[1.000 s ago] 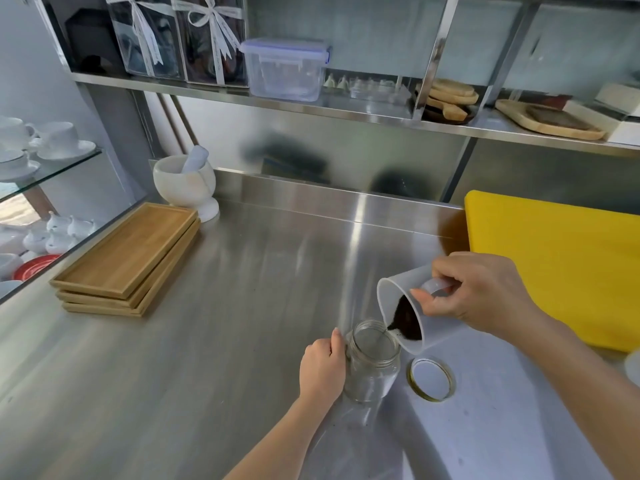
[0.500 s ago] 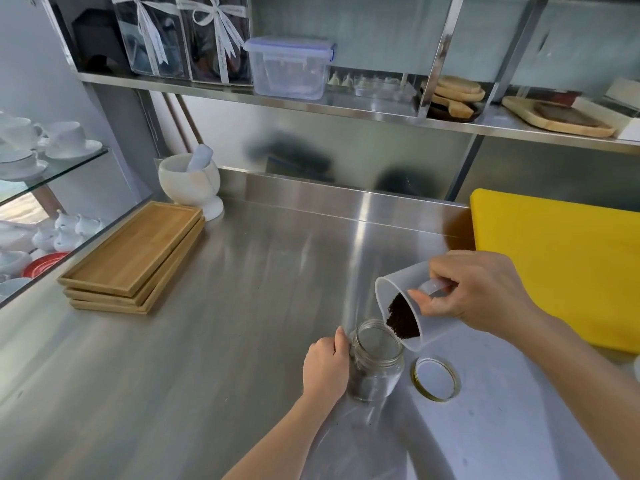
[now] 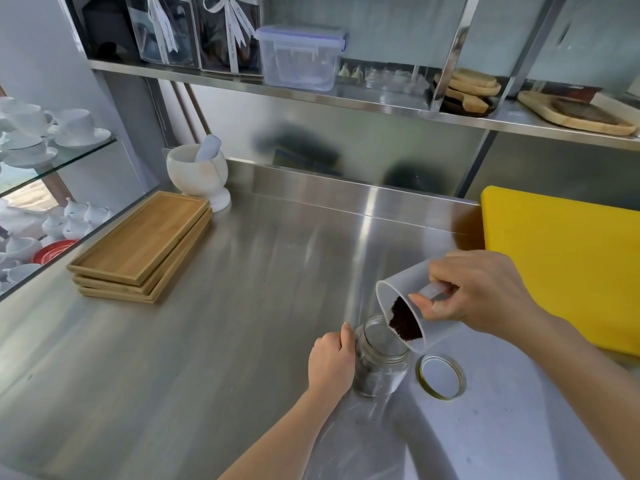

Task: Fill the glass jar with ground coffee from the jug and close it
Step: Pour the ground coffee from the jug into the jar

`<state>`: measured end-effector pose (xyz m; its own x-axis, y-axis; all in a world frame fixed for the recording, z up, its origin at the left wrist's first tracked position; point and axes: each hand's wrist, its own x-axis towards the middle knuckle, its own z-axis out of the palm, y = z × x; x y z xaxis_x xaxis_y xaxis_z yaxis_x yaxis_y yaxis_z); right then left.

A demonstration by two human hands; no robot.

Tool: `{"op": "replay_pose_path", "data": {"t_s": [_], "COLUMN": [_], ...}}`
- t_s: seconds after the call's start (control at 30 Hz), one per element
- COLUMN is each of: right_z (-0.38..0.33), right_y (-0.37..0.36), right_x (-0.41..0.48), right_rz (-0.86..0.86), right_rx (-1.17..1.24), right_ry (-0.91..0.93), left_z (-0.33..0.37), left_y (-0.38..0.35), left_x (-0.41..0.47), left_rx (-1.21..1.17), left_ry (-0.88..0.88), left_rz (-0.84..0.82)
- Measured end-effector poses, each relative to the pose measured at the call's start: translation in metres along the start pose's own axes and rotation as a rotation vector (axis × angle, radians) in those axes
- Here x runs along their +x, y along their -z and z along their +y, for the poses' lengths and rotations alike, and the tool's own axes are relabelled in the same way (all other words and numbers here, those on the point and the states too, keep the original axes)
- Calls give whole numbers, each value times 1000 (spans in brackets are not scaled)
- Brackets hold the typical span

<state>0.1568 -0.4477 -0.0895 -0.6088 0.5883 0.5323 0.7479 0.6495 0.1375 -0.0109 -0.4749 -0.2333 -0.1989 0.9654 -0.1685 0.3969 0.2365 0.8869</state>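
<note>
glass jar [image 3: 381, 362] in left fingers [image 3: 346, 336] (wrapped)

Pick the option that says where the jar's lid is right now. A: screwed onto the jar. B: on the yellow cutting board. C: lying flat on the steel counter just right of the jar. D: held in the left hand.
C: the lid lies flat on the steel counter beside the open glass jar, which the left hand steadies while the right hand tips the jug.
</note>
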Motion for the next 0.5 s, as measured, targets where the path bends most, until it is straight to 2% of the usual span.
{"op": "replay_pose_path", "data": {"t_s": [0.5], "right_z": [-1], "right_y": [-3], "right_x": [2], "right_rz": [9], "right_rx": [31], "right_ry": [69], "left_z": [-1], "left_y": [-1], "left_x": [0], "left_rx": [4], "left_ry": [18], "left_rz": [0]}}
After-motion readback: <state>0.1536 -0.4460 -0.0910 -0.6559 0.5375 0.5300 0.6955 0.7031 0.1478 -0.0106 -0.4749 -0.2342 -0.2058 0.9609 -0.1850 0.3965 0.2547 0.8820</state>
